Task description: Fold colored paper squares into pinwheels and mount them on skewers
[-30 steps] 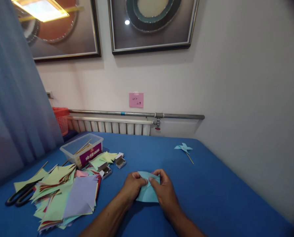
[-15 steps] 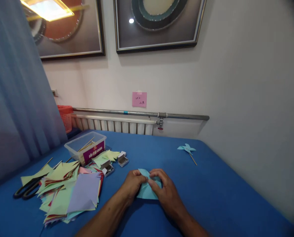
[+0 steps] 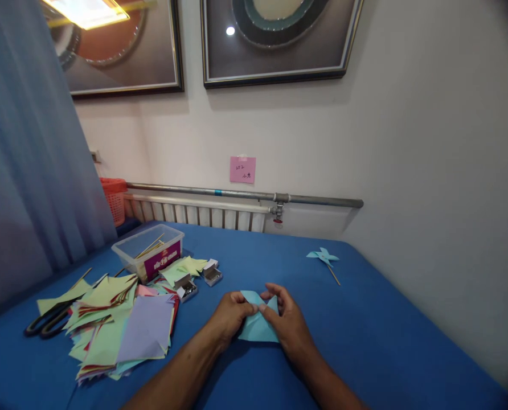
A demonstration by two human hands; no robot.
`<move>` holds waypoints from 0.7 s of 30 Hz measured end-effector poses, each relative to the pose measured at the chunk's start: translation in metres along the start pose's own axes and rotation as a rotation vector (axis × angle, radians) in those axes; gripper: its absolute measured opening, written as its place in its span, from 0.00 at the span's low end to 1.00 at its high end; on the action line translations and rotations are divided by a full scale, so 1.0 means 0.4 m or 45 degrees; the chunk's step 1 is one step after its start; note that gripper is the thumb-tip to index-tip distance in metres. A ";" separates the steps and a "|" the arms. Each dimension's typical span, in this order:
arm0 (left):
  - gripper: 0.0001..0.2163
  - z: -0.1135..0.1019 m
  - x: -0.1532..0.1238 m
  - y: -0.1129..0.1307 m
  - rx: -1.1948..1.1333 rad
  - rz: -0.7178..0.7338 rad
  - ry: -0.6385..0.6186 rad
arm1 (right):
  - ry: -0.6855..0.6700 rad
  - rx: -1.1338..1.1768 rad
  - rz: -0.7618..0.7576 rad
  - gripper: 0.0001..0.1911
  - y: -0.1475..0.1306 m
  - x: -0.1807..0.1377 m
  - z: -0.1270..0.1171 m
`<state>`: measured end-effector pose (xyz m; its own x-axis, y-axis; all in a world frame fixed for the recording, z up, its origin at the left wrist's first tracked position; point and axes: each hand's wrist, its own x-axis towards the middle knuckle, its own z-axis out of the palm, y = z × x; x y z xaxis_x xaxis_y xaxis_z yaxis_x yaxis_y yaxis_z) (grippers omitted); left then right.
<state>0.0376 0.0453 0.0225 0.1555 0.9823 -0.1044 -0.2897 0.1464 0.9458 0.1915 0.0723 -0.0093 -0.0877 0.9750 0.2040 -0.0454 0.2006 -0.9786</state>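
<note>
A light blue paper square [image 3: 256, 327] lies on the blue table [image 3: 365, 341] in front of me, its corners partly folded toward the middle. My left hand [image 3: 229, 316] pinches a flap at the paper's centre from the left. From the right, my right hand [image 3: 289, 324] pinches another flap and rests over the paper's right side. The fingertips of both hands meet at the paper's centre. A finished light blue pinwheel on a thin stick [image 3: 323, 257] lies farther back on the right.
A heap of coloured paper squares [image 3: 117, 324] lies at the left, with black scissors [image 3: 46, 323] beside it. Behind it stand a clear plastic box with wooden sticks [image 3: 149, 251] and two small open boxes of pins [image 3: 198, 280]. A radiator and pipe run along the wall.
Both hands kept pinching and folding the light blue paper's flaps toward its centre. The camera view shifted slightly to the left and up.
</note>
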 end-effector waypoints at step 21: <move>0.13 -0.014 0.017 -0.020 0.123 0.042 0.071 | -0.010 0.116 0.221 0.31 0.002 -0.008 0.009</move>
<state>0.0356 0.0515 0.0126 0.0939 0.9918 -0.0870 -0.2014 0.1045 0.9739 0.1882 0.0688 -0.0105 -0.1099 0.9934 0.0328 -0.1188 0.0196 -0.9927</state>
